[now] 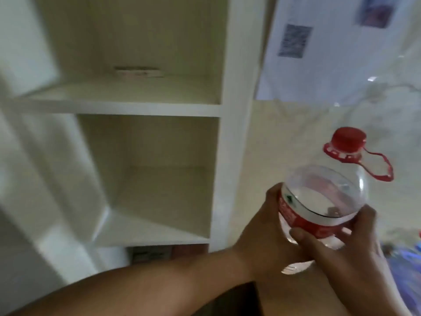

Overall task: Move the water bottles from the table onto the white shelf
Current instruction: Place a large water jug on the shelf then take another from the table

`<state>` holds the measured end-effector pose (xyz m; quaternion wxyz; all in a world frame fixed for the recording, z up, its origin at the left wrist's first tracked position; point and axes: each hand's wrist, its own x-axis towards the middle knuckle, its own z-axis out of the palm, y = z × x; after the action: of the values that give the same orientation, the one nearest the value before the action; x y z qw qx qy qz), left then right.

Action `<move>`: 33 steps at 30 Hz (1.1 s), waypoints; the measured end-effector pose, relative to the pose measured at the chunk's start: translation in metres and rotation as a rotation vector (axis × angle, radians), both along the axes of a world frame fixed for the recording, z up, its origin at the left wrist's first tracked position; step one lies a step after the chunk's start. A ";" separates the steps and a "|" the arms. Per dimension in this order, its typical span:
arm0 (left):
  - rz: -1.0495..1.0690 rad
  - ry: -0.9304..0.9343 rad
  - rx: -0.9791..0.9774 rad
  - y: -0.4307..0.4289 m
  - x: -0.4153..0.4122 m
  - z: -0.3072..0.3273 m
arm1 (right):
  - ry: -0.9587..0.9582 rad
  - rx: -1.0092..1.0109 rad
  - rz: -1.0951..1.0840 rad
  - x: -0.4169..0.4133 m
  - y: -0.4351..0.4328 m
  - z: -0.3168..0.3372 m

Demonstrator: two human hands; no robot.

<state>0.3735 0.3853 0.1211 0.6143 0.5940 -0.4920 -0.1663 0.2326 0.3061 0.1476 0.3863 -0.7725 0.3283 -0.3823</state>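
White-painted wood makes up the tall open shelf unit (145, 108) that fills the left and middle of the view, its side panel running down beside a pale wall. Its upper compartment holds only a thin, flat, light-coloured object (139, 71) lying at the back, too blurred to identify; the compartment below it shows bare boards, and something dark and reddish sits in the slot beneath, unclear. To the right of the shelf, a pale blue-white wall panel (337, 49) carries two small printed squares. Lower right, held in the air well apart from the shelf and outside its compartments, is a large clear plastic water bottle (323, 197) with a red-and-white label band, tilted so its neck leans away from the camera; the inside looks transparent and how much water it holds cannot be told. Both bare hands are clamped on it: the left hand (268, 222) wraps the label from the left, the right hand (341, 249) grips the lower body from the right, thumb across the label. A red screw cap (348, 137) tops the neck, with a thin red carry loop (382, 167) hanging off its collar.
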 end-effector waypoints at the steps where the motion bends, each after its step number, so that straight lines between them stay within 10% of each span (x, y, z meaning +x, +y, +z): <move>1: 0.073 0.013 -0.010 0.020 0.015 0.003 | 0.008 -0.031 0.104 0.014 0.007 0.005; 12: 0.801 0.039 0.007 0.199 0.126 -0.016 | 0.213 -0.095 0.937 0.197 0.102 -0.051; 22: 0.772 0.021 -0.012 0.168 0.319 -0.047 | 0.071 0.033 0.887 0.397 0.119 -0.074; 33: 0.981 0.175 0.168 0.151 0.406 -0.095 | 0.337 0.055 0.684 0.512 0.108 -0.129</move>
<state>0.7797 0.5359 0.0258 0.6093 0.7864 -0.0866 0.0539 0.7441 0.4138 0.0188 0.4527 -0.8789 0.1204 -0.0900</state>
